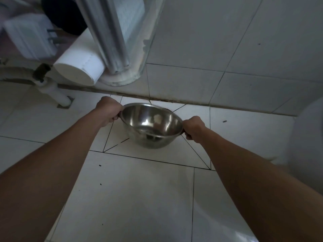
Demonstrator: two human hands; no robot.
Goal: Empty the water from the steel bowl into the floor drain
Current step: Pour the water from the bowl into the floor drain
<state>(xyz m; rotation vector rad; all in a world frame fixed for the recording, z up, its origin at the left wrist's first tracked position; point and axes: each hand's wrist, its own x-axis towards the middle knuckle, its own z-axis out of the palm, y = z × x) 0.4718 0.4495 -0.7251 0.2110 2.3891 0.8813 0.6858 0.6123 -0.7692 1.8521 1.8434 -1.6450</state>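
A shiny steel bowl (151, 125) hangs above the white tiled floor, near the wall. My left hand (108, 110) grips its left rim and my right hand (193, 128) grips its right rim. The bowl tilts slightly, with its opening turned toward me. Its inside shows reflections; I cannot tell whether water is in it. Under the bowl the floor tiles are cut along diagonal lines that run toward a point hidden by the bowl. The drain itself is not visible.
A white pipe (52, 89) enters the floor at the left through a square opening (65, 103). A white roll (78, 67) and a metal column (111, 35) stand against the wall. A white rounded fixture (307, 137) sits at the right edge.
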